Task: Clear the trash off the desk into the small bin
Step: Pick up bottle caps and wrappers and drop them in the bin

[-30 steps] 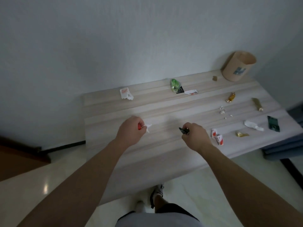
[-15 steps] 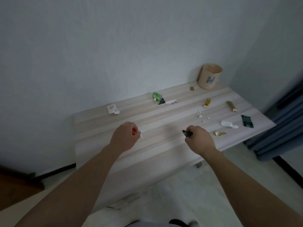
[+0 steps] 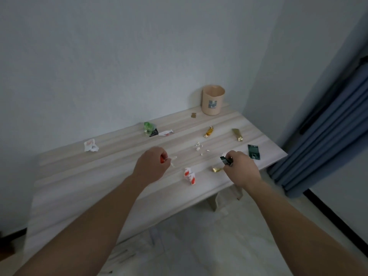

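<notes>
Since the earlier frames the view has swung to the right: the small bin (image 3: 213,100) now stands near the middle of the picture instead of at the right edge, and a blue curtain (image 3: 326,124) has come into sight. Both hands have kept their closed grips throughout.

Both forearms reach forward over the near edge of the desk (image 3: 111,176), knuckles up. The left hand (image 3: 151,168) is curled into a loose fist, pinching a small red-and-white scrap (image 3: 168,161) between thumb and fingers; a white tail of it sticks out to the right. The right hand (image 3: 240,169) is likewise curled, its fingertips clamped on a dark wrapper (image 3: 225,160) that juts from the left side of the fist.

The bin is a pale tan cylinder with a small printed label, upright at the desk's far right corner against the wall, well apart from both hands. Litter lies scattered between: a red-and-white wrapper (image 3: 190,176) between the hands, a gold foil scrap (image 3: 216,169) just beside the right hand, a dark green packet (image 3: 253,152), white crumbs (image 3: 199,147), a gold candy (image 3: 208,131), an olive wrapper (image 3: 237,134), a green wrapper (image 3: 148,127) and a crumpled white paper (image 3: 91,145).
</notes>
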Tool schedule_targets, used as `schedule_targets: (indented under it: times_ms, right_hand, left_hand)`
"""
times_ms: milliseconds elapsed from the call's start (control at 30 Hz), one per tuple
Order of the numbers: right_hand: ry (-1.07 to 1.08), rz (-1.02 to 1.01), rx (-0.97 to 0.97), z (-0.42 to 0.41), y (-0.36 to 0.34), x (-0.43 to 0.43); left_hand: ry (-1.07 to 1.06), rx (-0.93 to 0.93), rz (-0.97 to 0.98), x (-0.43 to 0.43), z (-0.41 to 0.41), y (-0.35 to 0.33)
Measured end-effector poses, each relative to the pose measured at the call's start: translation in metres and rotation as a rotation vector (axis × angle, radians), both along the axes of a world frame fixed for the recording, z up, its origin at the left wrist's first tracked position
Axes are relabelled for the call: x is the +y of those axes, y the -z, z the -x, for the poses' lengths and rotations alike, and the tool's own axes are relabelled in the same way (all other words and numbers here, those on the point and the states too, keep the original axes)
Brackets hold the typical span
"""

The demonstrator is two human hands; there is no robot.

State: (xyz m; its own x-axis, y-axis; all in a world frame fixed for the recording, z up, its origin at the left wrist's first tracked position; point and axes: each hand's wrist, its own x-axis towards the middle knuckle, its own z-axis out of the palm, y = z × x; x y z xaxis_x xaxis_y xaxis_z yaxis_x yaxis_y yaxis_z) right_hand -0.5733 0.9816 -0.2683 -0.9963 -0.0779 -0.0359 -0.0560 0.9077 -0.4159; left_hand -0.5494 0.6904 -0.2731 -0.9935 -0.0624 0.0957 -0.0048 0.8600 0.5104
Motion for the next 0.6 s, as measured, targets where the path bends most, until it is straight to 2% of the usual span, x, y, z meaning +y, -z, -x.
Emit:
schedule_targets:
  times_ms: [267,600]
  right_hand:
    - [-0.001,0.013,-0.005,0.053,-0.003,0.051]
    - [0.071,-0.063,-0.042,0.143,0.01,0.074]
  left_hand:
    - [-0.01,0.006,0.007,0.052,0.048,-0.003]
    - [0.013,-0.016,-0.091,0.073,0.159,0.022]
